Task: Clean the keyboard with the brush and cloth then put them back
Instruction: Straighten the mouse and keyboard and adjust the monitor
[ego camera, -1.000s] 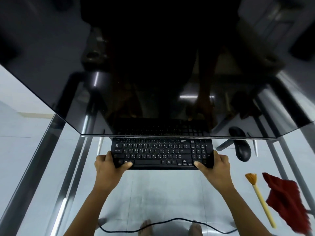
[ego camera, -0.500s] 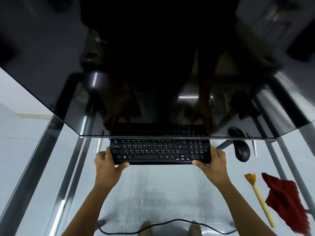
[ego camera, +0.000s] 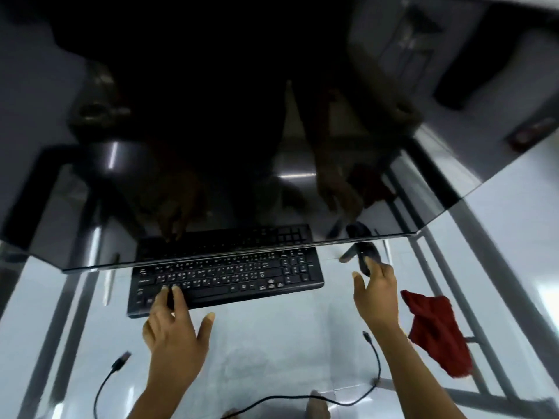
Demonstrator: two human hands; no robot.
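Observation:
A black keyboard [ego camera: 230, 276] lies on the glass desk, its far edge under the monitor's lower edge. My left hand [ego camera: 175, 331] rests with spread fingers on the keyboard's near-left keys and holds nothing. My right hand [ego camera: 376, 294] hovers open to the right of the keyboard, fingertips close to the black mouse [ego camera: 364, 257]. The red cloth [ego camera: 435, 325] lies crumpled at the right, beside my right forearm. I cannot see the brush; my right arm covers the spot where it lay.
A large dark monitor [ego camera: 242, 131] fills the upper view and overhangs the desk. A black cable [ego camera: 302, 397] loops across the near part of the glass desk [ego camera: 272, 343], with loose plugs at both ends. Metal frame bars [ego camera: 484, 297] run under the glass at left and right.
Both hands have let go of the keyboard's ends. The left now rests on its keys and the right has swung out toward the mouse. The view has tilted and shifted right.

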